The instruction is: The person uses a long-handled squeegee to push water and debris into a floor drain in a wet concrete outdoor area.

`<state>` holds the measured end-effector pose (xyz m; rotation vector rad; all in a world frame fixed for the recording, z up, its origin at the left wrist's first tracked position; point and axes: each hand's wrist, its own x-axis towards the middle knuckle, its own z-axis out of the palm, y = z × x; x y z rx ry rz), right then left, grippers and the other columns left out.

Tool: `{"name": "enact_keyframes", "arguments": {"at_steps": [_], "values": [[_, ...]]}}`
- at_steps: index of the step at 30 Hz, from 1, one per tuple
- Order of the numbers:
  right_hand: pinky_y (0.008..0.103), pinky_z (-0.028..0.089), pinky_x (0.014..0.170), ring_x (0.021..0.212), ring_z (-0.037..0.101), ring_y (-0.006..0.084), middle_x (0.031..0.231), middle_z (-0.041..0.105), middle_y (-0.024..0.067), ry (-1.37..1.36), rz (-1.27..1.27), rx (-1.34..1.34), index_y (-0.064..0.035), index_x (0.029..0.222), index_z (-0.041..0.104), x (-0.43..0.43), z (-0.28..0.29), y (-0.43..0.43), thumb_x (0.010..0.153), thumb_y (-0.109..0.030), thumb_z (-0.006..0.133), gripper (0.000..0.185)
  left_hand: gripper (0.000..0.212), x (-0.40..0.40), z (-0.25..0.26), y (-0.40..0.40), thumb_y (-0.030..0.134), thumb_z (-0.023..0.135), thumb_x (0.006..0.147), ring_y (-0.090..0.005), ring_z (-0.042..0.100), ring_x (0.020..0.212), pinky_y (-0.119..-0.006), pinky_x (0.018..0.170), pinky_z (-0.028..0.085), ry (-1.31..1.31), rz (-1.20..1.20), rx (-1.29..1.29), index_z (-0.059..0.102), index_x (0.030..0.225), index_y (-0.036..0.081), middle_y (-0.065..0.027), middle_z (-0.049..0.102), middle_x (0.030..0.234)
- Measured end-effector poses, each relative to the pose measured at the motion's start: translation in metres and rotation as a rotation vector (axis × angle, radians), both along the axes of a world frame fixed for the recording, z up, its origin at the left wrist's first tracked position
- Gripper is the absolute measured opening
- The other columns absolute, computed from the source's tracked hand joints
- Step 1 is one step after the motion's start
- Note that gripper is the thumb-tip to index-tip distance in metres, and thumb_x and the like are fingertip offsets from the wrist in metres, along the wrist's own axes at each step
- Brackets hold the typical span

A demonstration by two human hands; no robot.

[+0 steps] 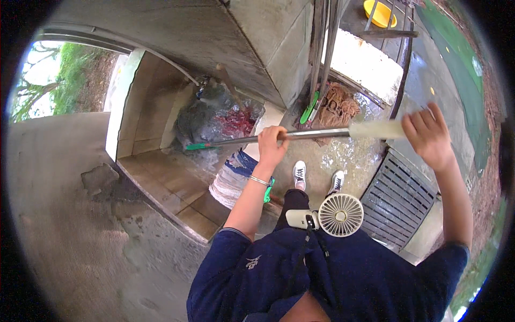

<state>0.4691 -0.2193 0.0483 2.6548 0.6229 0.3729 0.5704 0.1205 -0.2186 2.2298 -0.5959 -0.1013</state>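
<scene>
My left hand, with a bracelet at its wrist, grips the metal pole of a long-handled tool near its middle. At the pole's far right end, my right hand is closed around the pale grip. The pole's green end is over a tiled basin, above wet, dark water. A red mop head with a wooden handle lies in the basin. A white and blue cloth mop head hangs over the basin's edge beside my left forearm.
A floor drain grate is by my feet on wet floor. A brown cloth mop head and green-ended tool stand at the wall's corner. A yellow basin is at the top right. A handheld fan hangs at my chest.
</scene>
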Motion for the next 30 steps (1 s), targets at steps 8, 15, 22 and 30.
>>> {"name": "enact_keyframes", "arguments": {"at_steps": [8,15,22,30], "values": [[0.0428,0.045,0.088,0.075,0.058,0.028,0.081,0.058,0.0103,0.259,-0.582,-0.003,-0.0042,0.099,0.054,-0.126,-0.002,0.007,0.069,-0.004,0.061,0.031,0.017,-0.039,-0.097,-0.009,0.026,0.071,0.059,-0.0283,0.063,0.066,-0.038,0.06,0.049,0.483,-0.584,0.219,0.067,0.07,0.014,-0.008,0.064,0.068],[0.0455,0.047,0.061,0.068,0.06,0.0365,0.064,0.059,0.0151,1.017,-1.143,0.308,-0.0081,0.068,0.056,-0.345,-0.037,-0.091,0.054,-0.014,0.071,0.022,0.013,-0.198,-0.087,-0.1,0.018,0.063,0.057,-0.0326,0.063,0.068,-0.043,0.061,0.05,0.352,-0.917,0.328,0.066,0.063,0.008,-0.0148,0.063,0.066],[0.0474,0.046,0.058,0.065,0.057,0.0396,0.07,0.059,0.017,0.82,-1.103,0.21,-0.0048,0.069,0.056,-0.4,-0.112,-0.082,0.06,-0.002,0.06,0.01,0.011,-0.2,-0.109,-0.063,0.016,0.063,0.062,-0.0338,0.061,0.071,-0.045,0.065,0.048,0.343,-0.79,0.218,0.064,0.068,0.007,-0.0151,0.062,0.07],[0.0418,0.052,0.059,0.068,0.065,0.0327,0.078,0.065,0.0149,1.299,-0.622,0.522,-0.0046,0.091,0.058,-0.106,-0.203,0.162,0.077,-0.019,0.055,0.02,0.014,0.0,-0.196,0.153,0.026,0.061,0.076,-0.0197,0.058,0.096,-0.04,0.078,0.043,0.248,-0.286,1.147,0.068,0.085,0.017,-0.0023,0.064,0.093]]}}
